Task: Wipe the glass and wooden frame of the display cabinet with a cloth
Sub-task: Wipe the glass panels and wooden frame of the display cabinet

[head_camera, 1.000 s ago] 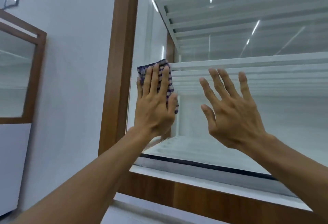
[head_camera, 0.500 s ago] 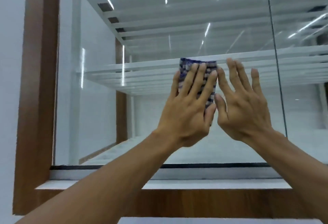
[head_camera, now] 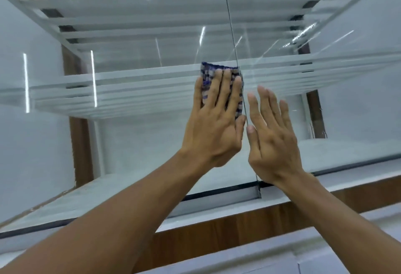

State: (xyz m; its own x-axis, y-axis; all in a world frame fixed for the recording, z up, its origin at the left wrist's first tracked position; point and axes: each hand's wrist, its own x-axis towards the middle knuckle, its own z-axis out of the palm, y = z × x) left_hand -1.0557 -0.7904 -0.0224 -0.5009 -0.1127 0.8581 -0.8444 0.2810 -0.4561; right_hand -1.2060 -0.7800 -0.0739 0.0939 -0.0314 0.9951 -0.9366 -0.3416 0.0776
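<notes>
The glass-wiping step is in hand. A blue checked cloth is pressed flat against the glass just left of the vertical seam where two panes meet, with its right edge at that seam. It is held there by the left hand, whose grip is apart: the fingers are laid straight over the cloth, not curled round it. Just right of the seam the right hand is raised, its grip likewise apart and nothing held; whether it touches the pane cannot be told. The wooden frame is seen below the seam, well apart from the cloth. The next move is judged to call for even, flat pressure as the cloth is carried past the seam, so that it is not let slip.
</notes>
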